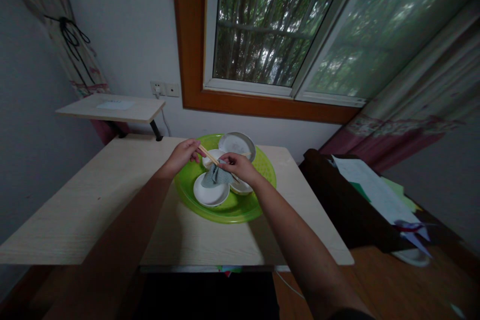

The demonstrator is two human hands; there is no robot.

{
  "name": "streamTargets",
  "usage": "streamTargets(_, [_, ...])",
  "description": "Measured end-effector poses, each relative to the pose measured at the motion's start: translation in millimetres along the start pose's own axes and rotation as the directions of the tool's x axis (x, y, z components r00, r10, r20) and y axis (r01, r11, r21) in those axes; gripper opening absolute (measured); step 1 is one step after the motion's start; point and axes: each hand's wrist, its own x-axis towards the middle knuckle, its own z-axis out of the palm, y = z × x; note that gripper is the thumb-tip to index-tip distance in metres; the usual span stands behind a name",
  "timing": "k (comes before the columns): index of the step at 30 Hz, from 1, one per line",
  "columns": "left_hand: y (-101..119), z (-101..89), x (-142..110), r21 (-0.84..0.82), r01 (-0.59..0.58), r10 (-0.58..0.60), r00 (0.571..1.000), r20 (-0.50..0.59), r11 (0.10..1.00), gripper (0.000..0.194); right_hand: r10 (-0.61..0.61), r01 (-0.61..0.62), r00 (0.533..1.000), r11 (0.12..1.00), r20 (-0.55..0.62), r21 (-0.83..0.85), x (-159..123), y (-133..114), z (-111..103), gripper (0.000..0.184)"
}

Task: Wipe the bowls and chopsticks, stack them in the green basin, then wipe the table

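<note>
My left hand [186, 154] is closed on one end of a pair of chopsticks [208, 155], which slant down to the right. A grey-green cloth [216, 177] hangs around their middle, pinched by my right hand [237, 166]. Below both hands lies a round green basin [234, 216] on the table. Inside it are a white bowl [210, 195] under the cloth, a larger metal-looking round pan [236, 143] at the back, and another bowl [242, 189] partly hidden by my right hand. A further white bowl [212, 156] sits behind the chopsticks.
The pale wooden table [112, 200] carries a small raised shelf [116, 107] at back left, with a paper label on it. A window [277, 25] is beyond the table. On the right, a dark cabinet [337, 200] holds papers [371, 185] and scissors-like items.
</note>
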Motion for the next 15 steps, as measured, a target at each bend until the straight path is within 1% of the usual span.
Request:
streamTargets(3, [1.0,6.2,1.0,0.038,0.07,-0.075,0.985,0.157,0.997,0.03,-0.012,0.012,1.0,1.0,-0.004,0.018,0.0,0.0,0.2,0.041])
streamTargets(5, [-0.2,9.3,2.8,0.058,0.096,-0.107,0.967,0.23,0.994,0.025,-0.015,0.015,1.0,1.0,-0.006,0.025,0.0,0.1,0.1,0.041])
streamTargets(7, [-2.1,10.8,4.6,0.117,0.071,-0.101,0.956,0.276,0.991,0.022,-0.018,0.018,1.0,0.999,0.0,0.03,-0.2,-0.4,-0.1,0.04])
streamTargets(9, [-3.4,10.7,5.4,0.194,0.012,-0.072,0.95,0.303,0.981,0.025,-0.018,0.018,1.0,0.999,0.004,0.038,-0.4,-1.6,-0.1,0.039])
streamTargets(11, [-3.0,9.5,4.7,0.234,-0.035,-0.036,0.956,0.292,0.972,0.031,-0.018,0.018,1.0,0.999,-0.003,0.05,-0.5,-2.8,0.0,0.039])
streamTargets(12, [-2.2,8.5,4.0,0.232,-0.046,-0.018,0.964,0.266,0.972,0.033,-0.018,0.019,1.0,0.998,-0.008,0.057,-0.5,-3.1,0.1,0.039])
streamTargets(14, [-0.2,5.4,2.4,0.197,-0.061,0.027,0.985,0.171,0.979,0.035,-0.012,0.012,1.0,0.998,-0.007,0.063,-0.2,-3.0,0.2,0.04])
streamTargets(15, [0.5,3.4,1.8,0.168,-0.071,0.054,0.993,0.102,0.983,0.035,-0.007,0.007,1.0,0.998,-0.003,0.061,0.1,-2.6,0.2,0.041])
